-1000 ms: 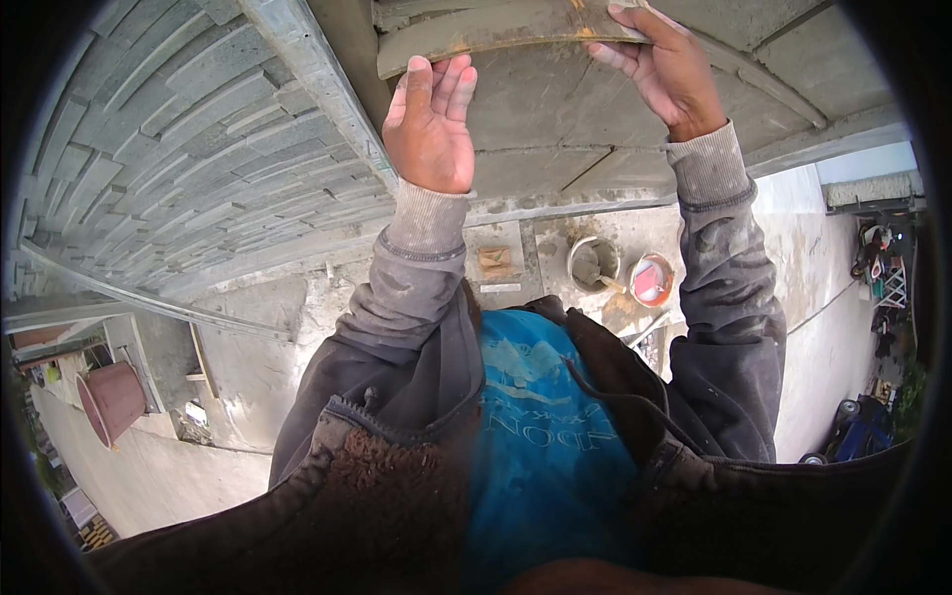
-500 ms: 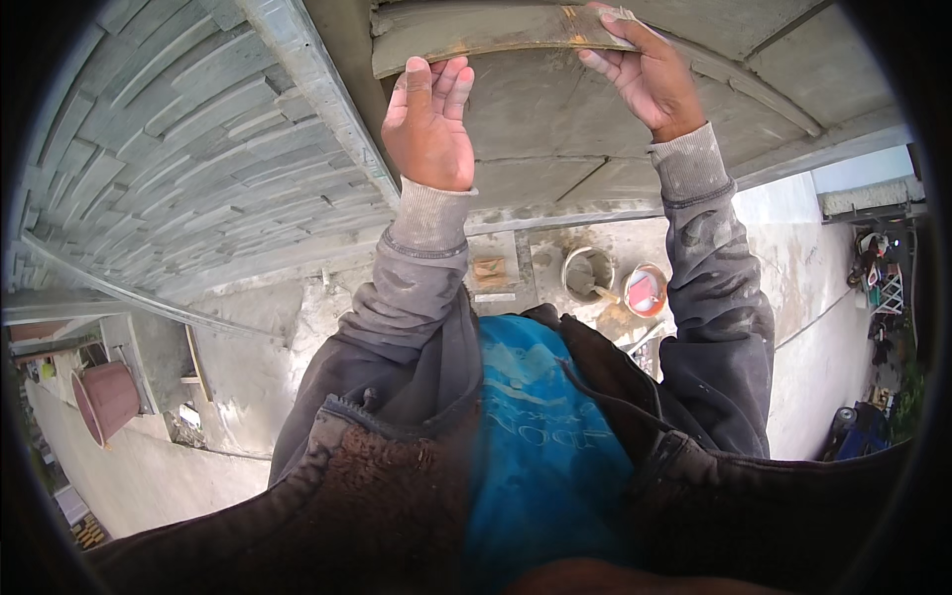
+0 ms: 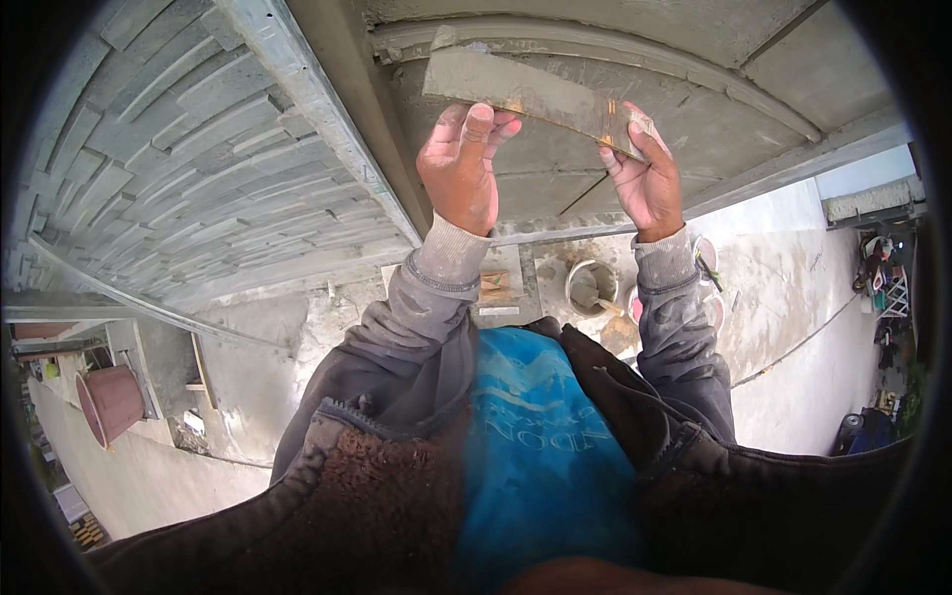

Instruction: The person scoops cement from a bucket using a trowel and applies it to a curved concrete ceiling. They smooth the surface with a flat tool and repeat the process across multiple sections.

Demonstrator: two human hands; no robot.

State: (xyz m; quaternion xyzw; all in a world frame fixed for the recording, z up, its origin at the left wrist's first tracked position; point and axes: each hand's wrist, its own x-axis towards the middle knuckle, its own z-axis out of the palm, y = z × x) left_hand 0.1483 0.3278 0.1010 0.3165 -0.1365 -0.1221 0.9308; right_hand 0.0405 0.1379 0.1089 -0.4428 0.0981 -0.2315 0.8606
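A flat, straight-edged grey board (image 3: pixel 540 87), smeared with wet mortar and marked with orange-brown spots, slants between my hands below the ceiling-like surface. My right hand (image 3: pixel 647 183) grips its right end, thumb on one side and fingers on the other. At its lower edge, towards the left end, my left hand (image 3: pixel 462 169) has its thumb and curled fingers against the board; part of that hold is hard to make out. Wet mortar sits on the board's upper left corner. Above runs a curved mortar moulding (image 3: pixel 615 45), and the board is apart from most of it.
Layered grey stone-like cladding (image 3: pixel 188 169) fills the left, bordered by a pale straight beam (image 3: pixel 322 109). On the floor below stand a mortar bucket (image 3: pixel 592 286) with a tool in it and a second bucket partly behind my right sleeve. A reddish-brown tub (image 3: pixel 109 405) lies far left.
The board has come down and away from the moulding, tilting with its right end lower. Both hands have moved down with it, and the left fingers have curled more.
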